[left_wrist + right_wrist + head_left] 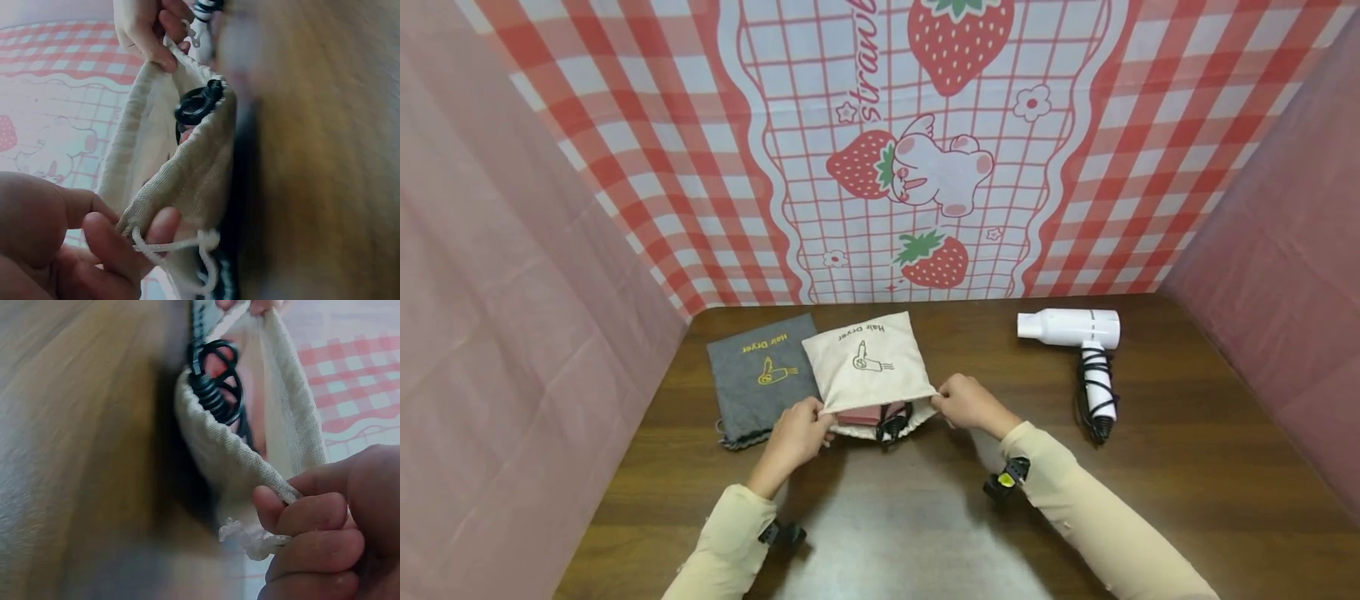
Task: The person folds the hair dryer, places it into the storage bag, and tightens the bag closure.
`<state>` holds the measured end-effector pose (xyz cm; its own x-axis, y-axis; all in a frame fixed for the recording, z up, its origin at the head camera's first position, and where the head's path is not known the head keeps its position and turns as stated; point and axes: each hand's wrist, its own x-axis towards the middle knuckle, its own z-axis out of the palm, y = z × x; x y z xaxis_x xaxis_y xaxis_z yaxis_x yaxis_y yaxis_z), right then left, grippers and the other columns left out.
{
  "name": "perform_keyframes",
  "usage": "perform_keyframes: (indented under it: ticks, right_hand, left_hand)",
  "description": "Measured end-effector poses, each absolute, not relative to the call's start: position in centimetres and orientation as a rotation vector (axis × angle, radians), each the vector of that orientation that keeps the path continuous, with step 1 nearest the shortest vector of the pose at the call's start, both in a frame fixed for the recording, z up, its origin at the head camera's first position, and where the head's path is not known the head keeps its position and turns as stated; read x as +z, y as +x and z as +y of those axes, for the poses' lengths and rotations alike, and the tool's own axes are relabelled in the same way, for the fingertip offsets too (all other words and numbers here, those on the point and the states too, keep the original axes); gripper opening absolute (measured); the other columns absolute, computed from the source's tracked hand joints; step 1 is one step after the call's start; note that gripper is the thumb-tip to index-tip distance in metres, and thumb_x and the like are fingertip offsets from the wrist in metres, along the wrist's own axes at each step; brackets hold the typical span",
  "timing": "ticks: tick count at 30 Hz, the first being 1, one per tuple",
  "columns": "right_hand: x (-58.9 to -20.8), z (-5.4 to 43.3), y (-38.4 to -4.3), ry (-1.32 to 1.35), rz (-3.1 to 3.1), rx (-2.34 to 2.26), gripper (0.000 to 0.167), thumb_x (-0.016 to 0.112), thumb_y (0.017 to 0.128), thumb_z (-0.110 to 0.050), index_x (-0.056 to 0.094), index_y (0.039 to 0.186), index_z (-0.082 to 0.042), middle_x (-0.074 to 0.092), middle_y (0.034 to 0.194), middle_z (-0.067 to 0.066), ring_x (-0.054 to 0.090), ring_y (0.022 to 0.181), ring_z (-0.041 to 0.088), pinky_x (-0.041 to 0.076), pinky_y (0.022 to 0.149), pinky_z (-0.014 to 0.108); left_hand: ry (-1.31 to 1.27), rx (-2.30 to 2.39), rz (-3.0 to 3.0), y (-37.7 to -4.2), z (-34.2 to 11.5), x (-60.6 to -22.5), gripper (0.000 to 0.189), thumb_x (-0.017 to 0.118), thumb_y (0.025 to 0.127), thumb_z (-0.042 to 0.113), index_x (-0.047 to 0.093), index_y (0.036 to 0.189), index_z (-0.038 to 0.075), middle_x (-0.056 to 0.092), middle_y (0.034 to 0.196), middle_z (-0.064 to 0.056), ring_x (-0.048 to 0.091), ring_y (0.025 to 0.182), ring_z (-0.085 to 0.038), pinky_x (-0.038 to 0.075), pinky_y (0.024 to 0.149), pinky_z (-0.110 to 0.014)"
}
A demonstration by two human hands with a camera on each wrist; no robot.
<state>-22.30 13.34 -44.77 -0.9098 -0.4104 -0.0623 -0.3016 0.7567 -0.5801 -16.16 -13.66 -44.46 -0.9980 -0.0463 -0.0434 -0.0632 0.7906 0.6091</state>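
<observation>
On the bench (925, 517), the left hand (797, 433) and right hand (968, 402) are clamping their grip on the cream pouch (872, 362) at its mouth; black cord (892, 423) is crowding the opening. A grey pouch (760, 375) is lying alongside; a white hair dryer (1067, 327) is resting well apart.

— Passage?
— Tabletop (970, 342) strip, toward far edge, between cream drawstring bag (868, 367) and white hair dryer (1069, 327).
— Obstacles?
— Right hand (967, 403), strip's near end; grey drawstring bag (752, 392), toward far left corner.
</observation>
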Motion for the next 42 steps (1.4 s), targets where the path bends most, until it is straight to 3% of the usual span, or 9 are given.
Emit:
perform_keyframes:
  ticks: [4,11,16,22,26,30,34,37,42]
  right_hand:
    - [-42.3,13.9,-22.1,-0.621,2.723,-0.893,0.032,0.052,0.088,-0.013,0.065,0.061,-0.001,0.054,0.048,-0.005,0.045,0.045,0.006,0.037,0.049,0.022]
    - [-37.1,16.0,-22.5,-0.604,2.536,-1.042,0.032,0.054,0.091,-0.014,0.063,0.061,-0.006,0.047,0.049,-0.009,0.036,0.044,0.003,0.029,0.044,0.02]
    - [-34.3,18.1,-22.7,-0.435,2.295,-1.363,0.026,0.058,0.092,-0.016,0.067,0.071,-0.002,0.047,0.049,-0.008,0.029,0.039,0.001,0.024,0.038,0.018]
    - [-33.4,19.2,-22.3,-0.367,2.158,-1.538,0.027,0.058,0.093,-0.018,0.064,0.07,-0.005,0.044,0.046,-0.01,0.026,0.036,-0.001,0.023,0.036,0.017]
    - [-33.5,19.7,-22.1,-0.347,2.173,-1.526,0.029,0.058,0.094,-0.019,0.062,0.067,-0.008,0.043,0.047,-0.009,0.025,0.037,0.0,0.023,0.037,0.018]
    - [-33.4,20.0,-22.0,-0.356,2.175,-1.542,0.03,0.058,0.095,-0.02,0.061,0.067,-0.009,0.043,0.048,-0.008,0.025,0.038,0.001,0.022,0.037,0.018]
    - [-32.8,19.9,-21.8,-0.385,2.192,-1.518,0.033,0.06,0.095,-0.024,0.061,0.068,-0.006,0.041,0.047,-0.008,0.025,0.037,0.002,0.022,0.037,0.019]
    - [-32.3,19.7,-21.5,-0.416,2.219,-1.484,0.035,0.061,0.095,-0.027,0.06,0.069,-0.003,0.04,0.047,-0.008,0.025,0.038,0.003,0.022,0.037,0.02]
    - [-31.9,20.0,-20.7,-0.479,2.204,-1.437,0.033,0.059,0.096,-0.025,0.059,0.07,-0.004,0.038,0.048,-0.008,0.024,0.039,0.003,0.021,0.039,0.02]
  left_hand:
    - [0.006,1.143,2.885,-16.6,-13.8,-43.4,0.01,0.056,0.088,0.012,0.06,0.081,0.006,0.067,0.062,-0.003,0.059,0.054,-0.009,0.044,0.058,-0.027]
    - [0.38,1.101,2.721,-18.5,-15.2,-39.0,0.013,0.052,0.085,0.007,0.062,0.078,0.002,0.049,0.06,0.004,0.044,0.055,-0.008,0.038,0.054,-0.023]
    - [0.376,1.328,2.482,-20.2,-15.3,-35.5,0.017,0.046,0.089,0.007,0.06,0.084,0.0,0.042,0.062,0.004,0.034,0.054,-0.007,0.033,0.052,-0.022]
    - [0.308,1.477,2.359,-21.0,-14.6,-34.9,0.019,0.046,0.092,0.01,0.057,0.076,0.007,0.041,0.06,0.006,0.032,0.053,-0.006,0.031,0.053,-0.021]
    - [0.378,1.247,2.528,-20.8,-14.5,-34.8,0.03,0.052,0.093,0.018,0.05,0.063,0.014,0.039,0.056,0.005,0.034,0.052,-0.01,0.035,0.055,-0.025]
    - [0.468,1.043,2.641,-21.0,-14.6,-33.6,0.042,0.054,0.095,0.025,0.04,0.056,0.016,0.03,0.051,0.006,0.028,0.049,-0.009,0.03,0.051,-0.025]
    - [0.493,0.972,2.639,-21.0,-15.0,-32.3,0.041,0.054,0.097,0.026,0.053,0.058,0.012,0.03,0.052,0.006,0.02,0.047,-0.007,0.025,0.049,-0.024]
    - [0.505,0.947,2.626,-20.8,-15.4,-32.0,0.035,0.054,0.097,0.026,0.069,0.071,0.008,0.035,0.054,0.006,0.02,0.046,-0.006,0.026,0.049,-0.024]
    - [0.558,0.952,2.566,-20.3,-15.5,-32.4,0.036,0.055,0.096,0.027,0.064,0.066,0.011,0.033,0.055,0.007,0.019,0.048,-0.006,0.026,0.05,-0.024]
